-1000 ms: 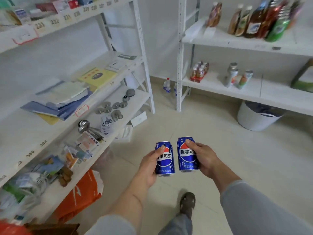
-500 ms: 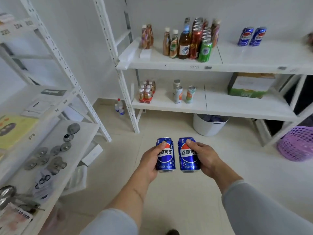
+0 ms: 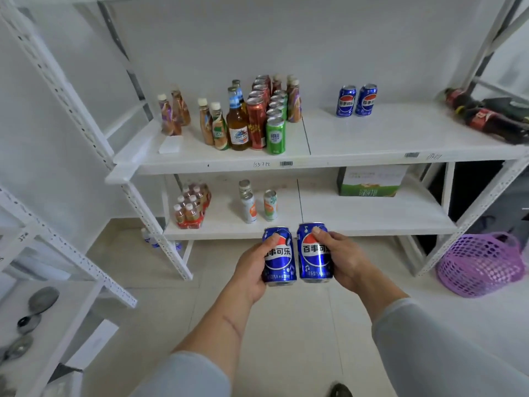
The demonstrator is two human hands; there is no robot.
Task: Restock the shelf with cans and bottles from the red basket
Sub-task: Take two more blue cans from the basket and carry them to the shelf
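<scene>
— Cans first: what do the hands have?
— Each grips one blue cola can. The left hand [image 3: 252, 270] is wrapped around the left can [image 3: 279, 256], thumb across its label; the right hand [image 3: 342, 259] clasps the right can [image 3: 314, 252], thumb near its top rim. Both cans are glossy metal cylinders, held upright with the long axis vertical, labels facing the camera, side by side and nearly touching.

— Where are they held?
— In the air above the pale tiled floor [image 3: 286, 339], in front of the white metal shelf [image 3: 357, 138], level with the front edge of its lower board.

— What stands on the shelf?
— On the upper board, two matching blue cans [image 3: 356, 100] stand upright toward the back. Left of them is a cluster of bottles and cans [image 3: 252, 118]: amber bottles with white caps, a beer bottle, rows of red and green cans. Dark cola bottles [image 3: 486, 116] lie on their sides at the right end. On the lower board are a shrink-wrapped pack of small bottles [image 3: 190, 207], three slim cans [image 3: 257, 203] and a green-and-white carton [image 3: 372, 181].

— And the room?
— White walls, perforated white uprights, and a purple mesh basket [image 3: 481, 265] on the floor at the right.
</scene>
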